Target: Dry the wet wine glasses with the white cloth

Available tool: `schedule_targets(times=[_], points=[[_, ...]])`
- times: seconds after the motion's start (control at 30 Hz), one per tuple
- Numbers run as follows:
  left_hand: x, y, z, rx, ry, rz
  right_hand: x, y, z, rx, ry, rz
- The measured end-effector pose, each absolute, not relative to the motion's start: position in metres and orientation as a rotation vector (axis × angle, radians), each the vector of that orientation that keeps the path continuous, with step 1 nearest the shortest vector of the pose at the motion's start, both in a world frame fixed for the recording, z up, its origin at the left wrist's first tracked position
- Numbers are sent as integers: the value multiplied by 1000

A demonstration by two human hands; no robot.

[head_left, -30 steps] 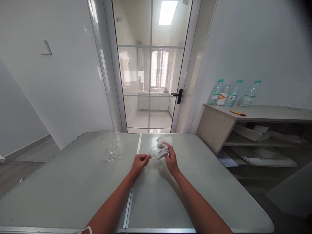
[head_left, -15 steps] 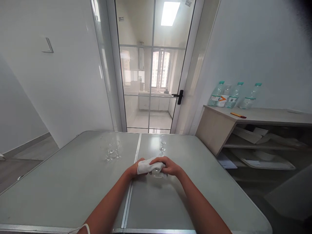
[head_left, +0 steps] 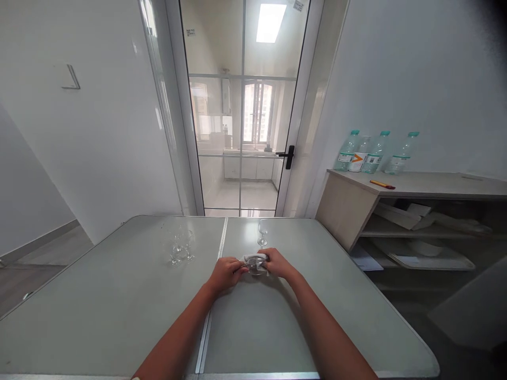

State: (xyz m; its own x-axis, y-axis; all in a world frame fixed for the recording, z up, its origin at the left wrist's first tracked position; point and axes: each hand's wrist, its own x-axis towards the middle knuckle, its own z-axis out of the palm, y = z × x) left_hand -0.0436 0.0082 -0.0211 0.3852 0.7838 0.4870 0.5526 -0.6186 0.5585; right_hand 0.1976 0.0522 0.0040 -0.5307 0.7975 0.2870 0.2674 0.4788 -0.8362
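Note:
Over the table's middle, a clear stemmed glass (head_left: 255,267) is tipped so that a round end faces me. My left hand (head_left: 226,273) is closed, its fingertips pinching the left side of this glass. At the other side, my right hand (head_left: 278,263) is closed on a white cloth (head_left: 259,256) pressed against the glass; part of the cloth shows behind and through it. Just beyond my hands, another stemmed glass (head_left: 262,235) stands upright. Several clear glasses (head_left: 181,249) are grouped on the left half of the table.
The grey-green table (head_left: 119,306) has a metal seam down its middle. A low shelf unit (head_left: 348,206) adjoins it at right, with plastic bottles (head_left: 372,158) and an orange-yellow tool (head_left: 382,184) on top. Behind the table is a glazed door (head_left: 289,157).
The cloth has gone from draped across both hands to bunched behind the glass at my right hand. My left hand has come off the cloth onto the glass, whose round end now faces me.

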Motion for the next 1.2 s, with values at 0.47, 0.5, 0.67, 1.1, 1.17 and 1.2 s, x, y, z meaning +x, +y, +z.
schedule_targets(times=[0.47,0.5,0.67,1.1,1.17,1.2], points=[[-47,9,-11,2633,1157,1096,189,45,-1,-852,-1764,1495],[-46,8,-10,2597,1160,1096,189,46,-4,-869,-1748,1523],[-38,8,-7,2230,1204,991,185,46,-8,-893,-1681,1542],[-37,13,-11,2098,1126,829,195,37,24,-663,-1851,1372],[-31,10,-9,2153,1181,918,195,42,15,-813,-1716,1445],[-29,8,-8,2191,1204,960,195,44,11,-860,-1663,1488]])
